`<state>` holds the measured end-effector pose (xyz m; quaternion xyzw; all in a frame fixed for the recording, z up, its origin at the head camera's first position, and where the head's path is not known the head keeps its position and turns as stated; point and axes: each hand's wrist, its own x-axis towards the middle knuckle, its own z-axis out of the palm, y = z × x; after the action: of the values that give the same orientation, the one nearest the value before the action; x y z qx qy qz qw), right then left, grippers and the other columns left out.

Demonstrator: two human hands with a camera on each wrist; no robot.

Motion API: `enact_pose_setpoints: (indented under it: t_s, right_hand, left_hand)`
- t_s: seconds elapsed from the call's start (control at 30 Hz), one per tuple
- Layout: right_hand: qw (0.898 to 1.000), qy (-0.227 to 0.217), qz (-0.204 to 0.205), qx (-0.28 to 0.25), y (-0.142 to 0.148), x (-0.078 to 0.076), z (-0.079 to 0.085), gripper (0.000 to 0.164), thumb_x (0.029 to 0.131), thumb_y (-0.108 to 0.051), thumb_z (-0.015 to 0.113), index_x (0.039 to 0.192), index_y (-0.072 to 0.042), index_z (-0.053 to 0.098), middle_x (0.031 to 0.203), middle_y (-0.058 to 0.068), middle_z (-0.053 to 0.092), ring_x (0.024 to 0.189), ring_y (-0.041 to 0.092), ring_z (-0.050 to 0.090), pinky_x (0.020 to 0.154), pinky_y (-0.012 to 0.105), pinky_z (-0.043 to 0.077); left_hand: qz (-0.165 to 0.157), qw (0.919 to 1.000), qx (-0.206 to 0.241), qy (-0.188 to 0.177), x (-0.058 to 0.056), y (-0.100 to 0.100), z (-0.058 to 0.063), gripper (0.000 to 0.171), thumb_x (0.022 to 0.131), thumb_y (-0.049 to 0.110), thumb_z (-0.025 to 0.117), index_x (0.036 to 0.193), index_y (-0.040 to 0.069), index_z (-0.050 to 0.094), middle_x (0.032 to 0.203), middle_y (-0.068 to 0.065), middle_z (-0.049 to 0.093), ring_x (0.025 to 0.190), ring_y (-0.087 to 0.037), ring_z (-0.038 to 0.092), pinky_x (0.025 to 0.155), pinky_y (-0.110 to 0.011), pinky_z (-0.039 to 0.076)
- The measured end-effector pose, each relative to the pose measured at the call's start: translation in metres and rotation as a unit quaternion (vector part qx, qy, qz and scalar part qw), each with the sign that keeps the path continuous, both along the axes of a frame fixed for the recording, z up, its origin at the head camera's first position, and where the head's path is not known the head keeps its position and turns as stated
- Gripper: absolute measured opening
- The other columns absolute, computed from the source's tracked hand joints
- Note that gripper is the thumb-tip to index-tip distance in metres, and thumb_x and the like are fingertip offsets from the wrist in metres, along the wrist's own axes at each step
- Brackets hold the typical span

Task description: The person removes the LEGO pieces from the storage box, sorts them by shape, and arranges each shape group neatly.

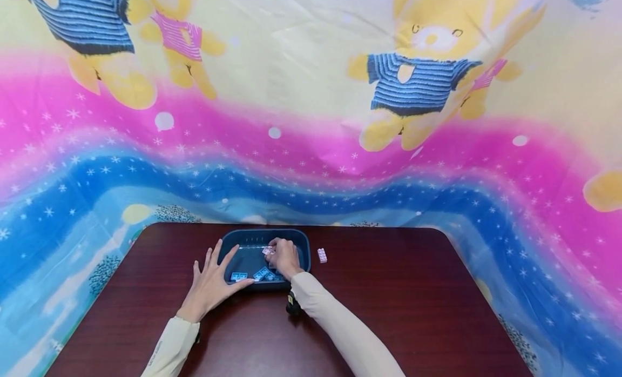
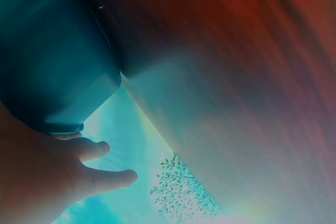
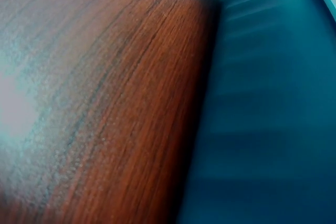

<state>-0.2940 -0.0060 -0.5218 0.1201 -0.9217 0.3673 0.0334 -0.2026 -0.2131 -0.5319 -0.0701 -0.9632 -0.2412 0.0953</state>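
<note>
A dark blue-green plastic basin (image 1: pixel 247 260) stands near the table's far edge. My left hand (image 1: pixel 210 284) is spread along its left side, thumb across the front rim and fingers at the left rim. The left wrist view shows this hand (image 2: pixel 37 174) against the outside of the basin (image 2: pixel 52 51). My right hand (image 1: pixel 285 258) reaches into the basin with curled fingers and pinches a small pale pink toy brick (image 1: pixel 267 250). Blue pieces (image 1: pixel 262 273) lie along the basin's front inner side. In the right wrist view only the basin's outer wall (image 3: pixel 262 119) shows large; the right hand's fingers are hidden.
A pale pink studded toy brick (image 1: pixel 322 255) lies on the dark red wood table (image 1: pixel 413 290), right of the basin. Behind the table hangs a cloth (image 1: pixel 301 166) printed with bears, close along its back and sides.
</note>
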Motion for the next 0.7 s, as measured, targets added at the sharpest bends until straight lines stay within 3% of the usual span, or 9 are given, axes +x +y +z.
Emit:
enact_pose_setpoints:
  t_s: [0.17,0.33,0.53,0.7]
  right_hand:
    - [1.000,0.004,0.003,-0.001,0.0011,-0.0008,0.0001,0.024,0.089,-0.008,0.086,0.112,-0.004,0.080,0.098,0.008,0.077,0.081,0.017,0.073,0.072,0.031,0.060]
    - [0.999,-0.015,0.017,-0.039,0.0035,0.0019,0.0035,0.020,0.091,-0.006,0.083,0.110,-0.004,0.076,0.091,0.009,0.076,0.069,0.013,0.073,0.069,0.030,0.061]
    - [0.999,-0.020,0.012,-0.031,0.0055,0.0014,0.0035,0.023,0.090,-0.007,0.085,0.111,-0.006,0.076,0.083,0.005,0.073,0.068,0.010,0.067,0.064,0.026,0.057]
    - [0.996,-0.031,0.007,-0.078,0.0084,0.0027,0.0049,0.025,0.090,-0.006,0.085,0.113,-0.003,0.078,0.085,0.006,0.074,0.067,0.009,0.065,0.062,0.025,0.056]
  left_hand:
    - [-0.002,1.0000,0.003,-0.001,0.0002,0.0004,-0.0001,0.103,0.087,0.071,0.073,0.167,0.017,0.037,0.173,-0.026,0.013,0.153,-0.060,0.018,0.111,-0.087,0.010]
    - [-0.002,1.0000,0.009,-0.003,-0.0004,0.0000,-0.0003,0.104,0.086,0.071,0.074,0.166,0.017,0.037,0.173,-0.026,0.012,0.153,-0.061,0.017,0.111,-0.087,0.010]
    - [-0.004,0.9999,0.008,-0.009,-0.0013,-0.0016,-0.0017,0.104,0.086,0.072,0.073,0.167,0.018,0.036,0.174,-0.026,0.010,0.153,-0.062,0.016,0.112,-0.086,0.008]
    - [-0.004,0.9999,0.009,-0.009,-0.0008,-0.0015,-0.0027,0.104,0.086,0.073,0.072,0.167,0.017,0.036,0.174,-0.026,0.010,0.152,-0.062,0.016,0.112,-0.087,0.008]
